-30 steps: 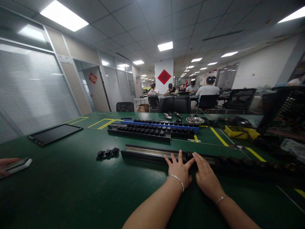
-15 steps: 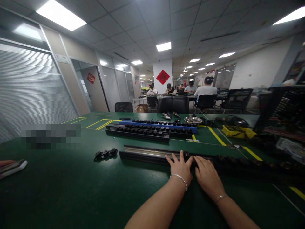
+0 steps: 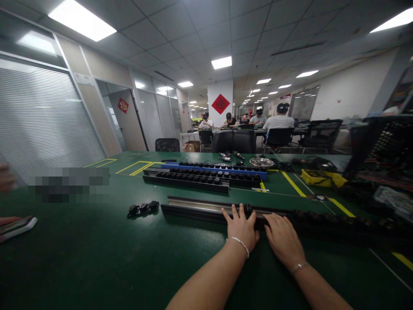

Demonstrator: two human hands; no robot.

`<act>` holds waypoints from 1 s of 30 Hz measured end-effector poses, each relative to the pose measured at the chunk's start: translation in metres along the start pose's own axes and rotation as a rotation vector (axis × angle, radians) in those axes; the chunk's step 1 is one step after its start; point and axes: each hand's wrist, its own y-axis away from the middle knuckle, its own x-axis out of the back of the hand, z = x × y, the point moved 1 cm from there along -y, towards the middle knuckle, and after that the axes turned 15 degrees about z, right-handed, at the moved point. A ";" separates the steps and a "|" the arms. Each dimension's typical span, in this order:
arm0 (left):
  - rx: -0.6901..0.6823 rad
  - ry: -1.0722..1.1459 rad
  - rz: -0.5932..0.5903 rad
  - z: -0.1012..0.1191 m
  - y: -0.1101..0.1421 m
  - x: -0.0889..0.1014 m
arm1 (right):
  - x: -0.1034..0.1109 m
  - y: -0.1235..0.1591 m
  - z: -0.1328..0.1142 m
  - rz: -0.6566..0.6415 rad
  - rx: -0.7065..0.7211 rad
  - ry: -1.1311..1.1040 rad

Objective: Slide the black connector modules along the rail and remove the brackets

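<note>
Shifted slightly leftward, the left hand (image 3: 241,228) is spread open on the black channel (image 3: 190,211), apparently for steadying, beside a small black module (image 3: 248,208); whether anything is gripped by the half-curled right hand (image 3: 285,239) cannot be told.

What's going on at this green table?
A person's left hand and right hand are at a long dark rail lying on the green table. The left hand's fingers spread over the rail beside a small black part; the right hand is just to the right. What lies under the fingers is hidden. Three black parts lie apart, off the rail's left end. Farther back is a blue rail.
</note>
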 end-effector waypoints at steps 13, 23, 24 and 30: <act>0.042 -0.028 0.057 -0.018 0.004 0.003 | -0.001 0.001 0.002 0.012 0.019 0.002; 0.082 -0.018 0.088 -0.031 0.007 0.006 | -0.001 0.001 0.002 0.004 0.012 0.010; 0.088 -0.020 0.086 -0.033 0.007 0.006 | -0.001 0.001 0.003 0.004 0.012 0.010; 0.106 -0.050 0.067 -0.042 0.009 0.011 | -0.003 0.001 0.004 -0.004 0.010 0.005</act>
